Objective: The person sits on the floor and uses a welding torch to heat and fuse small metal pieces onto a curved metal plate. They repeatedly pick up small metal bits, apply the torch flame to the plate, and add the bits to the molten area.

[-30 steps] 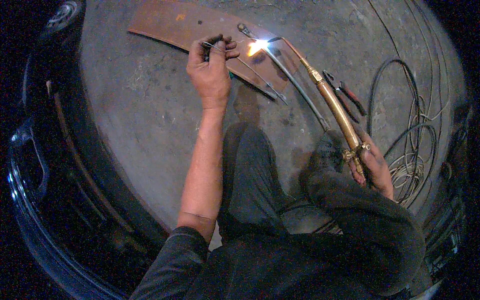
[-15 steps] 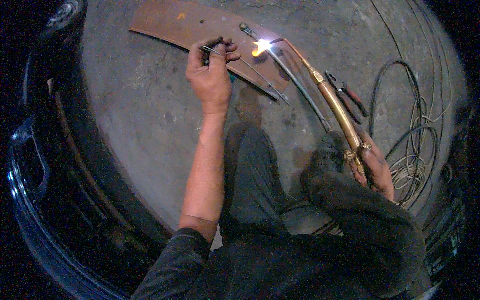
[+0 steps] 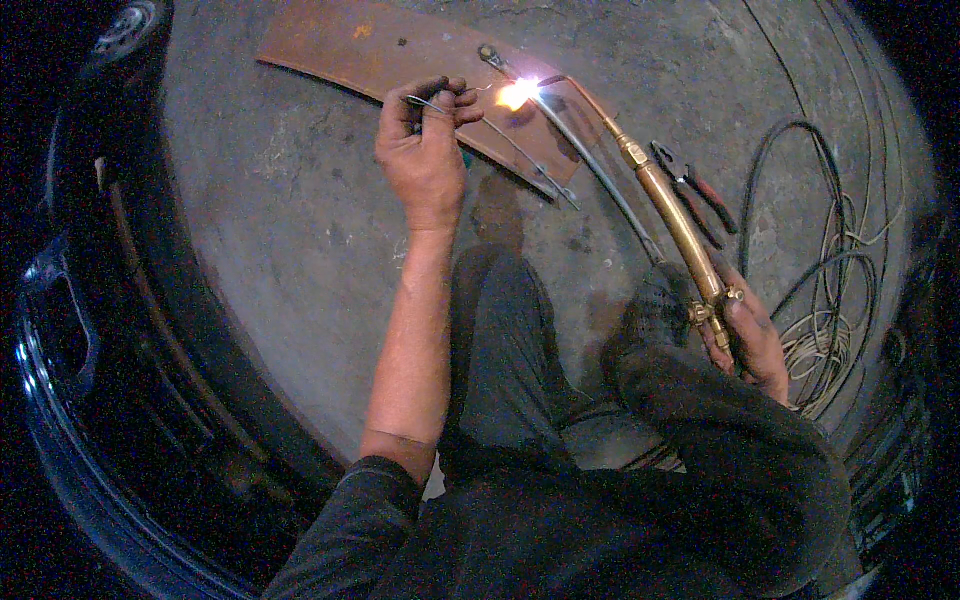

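My right hand [image 3: 757, 338] is wrapped round the valve end of a brass gas torch [image 3: 682, 220]. From its bent copper tip a bright flame [image 3: 520, 93] plays on a long grey metal rod [image 3: 606, 168] with a ring-shaped end. Glare hides the heated spot. Left of the flame, my left hand [image 3: 425, 150] pinches a thin bent wire [image 3: 425, 103], whose tip stands close to the flame. A second thin rod [image 3: 525, 157] lies across the near edge of a rusty steel plate [image 3: 340, 45], beneath the grey rod's far part.
Pliers with red and black handles [image 3: 707, 205] lie on the concrete floor [image 3: 290, 190] right of the grey rod. Black hoses [image 3: 745, 190] and a pale coiled cable [image 3: 815, 365] lie farther right. A dark, glossy panel [image 3: 60, 390] curves along the left.
My left hand has shifted slightly right, and its wire tip shows nearer the flame. The flame glare has a more purple halo. My right hand and the torch look almost still.
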Demonstrator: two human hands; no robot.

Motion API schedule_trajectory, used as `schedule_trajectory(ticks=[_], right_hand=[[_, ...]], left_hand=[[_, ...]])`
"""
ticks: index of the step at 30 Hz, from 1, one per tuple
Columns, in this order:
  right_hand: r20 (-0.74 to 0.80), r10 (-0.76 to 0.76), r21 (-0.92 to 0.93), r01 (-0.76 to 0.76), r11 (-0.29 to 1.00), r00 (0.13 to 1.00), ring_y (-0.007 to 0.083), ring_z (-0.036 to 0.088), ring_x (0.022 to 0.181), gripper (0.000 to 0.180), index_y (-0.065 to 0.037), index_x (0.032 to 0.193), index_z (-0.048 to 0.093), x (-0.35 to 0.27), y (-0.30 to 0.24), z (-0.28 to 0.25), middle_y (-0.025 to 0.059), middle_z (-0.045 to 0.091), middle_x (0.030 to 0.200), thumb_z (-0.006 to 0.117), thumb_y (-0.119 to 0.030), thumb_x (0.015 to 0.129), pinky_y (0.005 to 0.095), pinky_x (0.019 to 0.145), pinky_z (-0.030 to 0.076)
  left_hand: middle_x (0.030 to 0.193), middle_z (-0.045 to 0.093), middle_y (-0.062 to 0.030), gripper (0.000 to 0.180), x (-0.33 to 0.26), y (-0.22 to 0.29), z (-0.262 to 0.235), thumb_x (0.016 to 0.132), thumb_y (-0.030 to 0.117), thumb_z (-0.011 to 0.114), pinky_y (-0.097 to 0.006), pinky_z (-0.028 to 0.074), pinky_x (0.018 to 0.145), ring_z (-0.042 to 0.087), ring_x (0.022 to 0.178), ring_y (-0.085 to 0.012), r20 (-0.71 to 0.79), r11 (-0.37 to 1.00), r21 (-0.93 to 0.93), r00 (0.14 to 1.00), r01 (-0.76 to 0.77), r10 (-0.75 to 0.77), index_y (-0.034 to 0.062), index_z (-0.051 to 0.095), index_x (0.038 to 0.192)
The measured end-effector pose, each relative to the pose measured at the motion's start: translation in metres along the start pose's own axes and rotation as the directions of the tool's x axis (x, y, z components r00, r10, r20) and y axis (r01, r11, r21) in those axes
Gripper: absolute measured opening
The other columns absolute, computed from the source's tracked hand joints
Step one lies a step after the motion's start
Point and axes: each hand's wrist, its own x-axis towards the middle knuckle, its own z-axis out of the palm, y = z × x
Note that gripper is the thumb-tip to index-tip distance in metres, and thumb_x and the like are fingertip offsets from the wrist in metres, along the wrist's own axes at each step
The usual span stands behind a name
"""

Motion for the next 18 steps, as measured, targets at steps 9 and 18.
schedule_trajectory(ticks=[9,18], right_hand=[[-0.026,0.003,-0.026,-0.004,1.000,1.000,0.0070,0.044,0.042,0.091,-0.002,0.158,0.026,0.0001,0.0036,0.0017,0.0048,0.059,0.072,0.061,-0.056,0.094,0.0211,0.038,0.034],[-0.051,0.017,-0.005,-0.017,1.000,0.999,0.0076,0.044,0.041,0.090,0.000,0.157,0.027,0.0008,0.0050,0.0039,0.0048,0.058,0.070,0.061,-0.054,0.094,0.0214,0.037,0.033]], left_hand=[[0.103,0.069,-0.0174,0.013,-0.0031,0.0010,0.0011,0.102,0.004,0.057,-0.036,0.064,0.077,0.072,0.092,-0.0238,-0.002,1.000,0.015,1.000,0.011,-0.011,-0.0068,0.059,0.109],[0.102,0.069,-0.0164,0.013,-0.0011,-0.0004,0.0010,0.102,0.005,0.058,-0.035,0.064,0.077,0.072,0.091,-0.0228,0.004,1.000,0.018,1.000,0.002,-0.002,-0.0062,0.059,0.108]])
